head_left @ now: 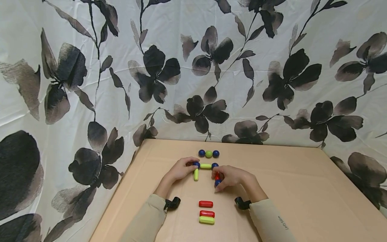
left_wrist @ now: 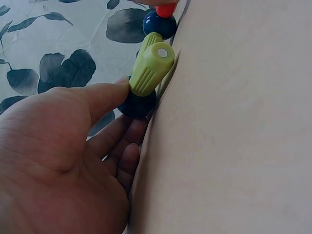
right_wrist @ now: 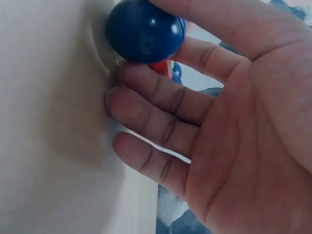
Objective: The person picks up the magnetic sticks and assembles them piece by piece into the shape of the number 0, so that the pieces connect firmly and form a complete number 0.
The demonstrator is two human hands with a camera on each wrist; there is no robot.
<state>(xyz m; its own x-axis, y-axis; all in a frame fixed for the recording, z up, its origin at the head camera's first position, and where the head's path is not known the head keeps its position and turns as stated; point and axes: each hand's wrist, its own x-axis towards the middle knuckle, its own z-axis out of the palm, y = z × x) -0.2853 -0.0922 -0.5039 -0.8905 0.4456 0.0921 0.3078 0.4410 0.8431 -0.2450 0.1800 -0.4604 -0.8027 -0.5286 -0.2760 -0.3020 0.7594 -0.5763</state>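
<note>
A joined chain of balls and rods lies on the table. My left hand point(head_left: 180, 169) pinches the blue ball point(head_left: 196, 164) at its left corner. From that ball, one yellow-green rod point(head_left: 206, 166) runs right to another blue ball point(head_left: 215, 165), and a second yellow-green rod point(left_wrist: 152, 68) points toward me with a pale disc on its free end. A red rod point(head_left: 217, 176) comes forward from the right corner ball. At its near end, my right hand point(head_left: 232, 176) holds a blue ball point(right_wrist: 146, 31) between thumb and fingers. The fingers partly hide the red rod.
Behind the chain sit a blue ball point(head_left: 201, 153), a green ball point(head_left: 208, 154) and another blue ball point(head_left: 216, 154) in a row. Nearer me lie two red rods point(head_left: 206, 204) and a yellow-green rod point(head_left: 207, 220). Floral cloth hangs behind the table point(head_left: 287, 188).
</note>
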